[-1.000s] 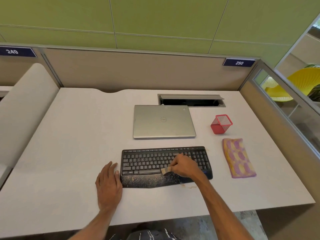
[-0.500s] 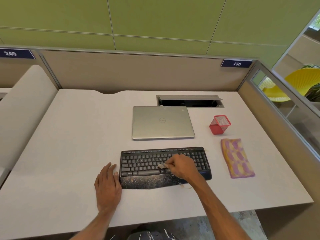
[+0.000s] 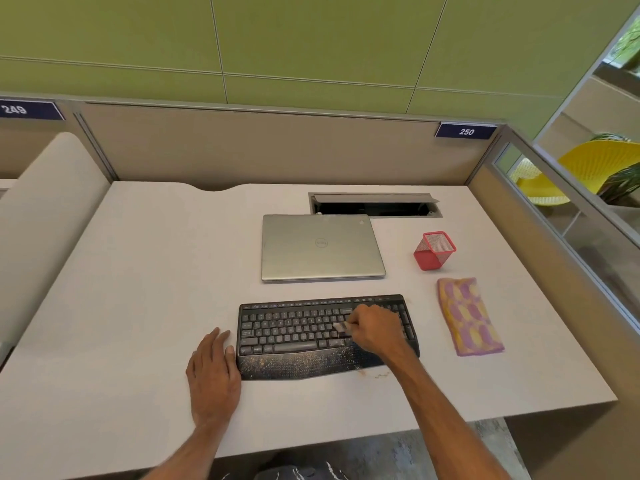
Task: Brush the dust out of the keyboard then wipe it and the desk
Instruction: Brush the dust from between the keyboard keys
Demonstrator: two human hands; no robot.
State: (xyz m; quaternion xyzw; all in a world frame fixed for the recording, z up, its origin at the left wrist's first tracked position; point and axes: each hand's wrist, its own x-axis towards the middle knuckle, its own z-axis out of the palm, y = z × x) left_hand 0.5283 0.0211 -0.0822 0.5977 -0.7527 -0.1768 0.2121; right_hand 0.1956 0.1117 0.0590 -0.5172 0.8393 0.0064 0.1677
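Well, the black keyboard lies toward the front of the white surface, its palm rest speckled with dust. The right hand grips a small brush, whose pale tip sits on the keys right of centre. The left hand lies flat, fingers straight, just beside the keyboard's left end. A folded pink-and-yellow cloth rests apart, to the right.
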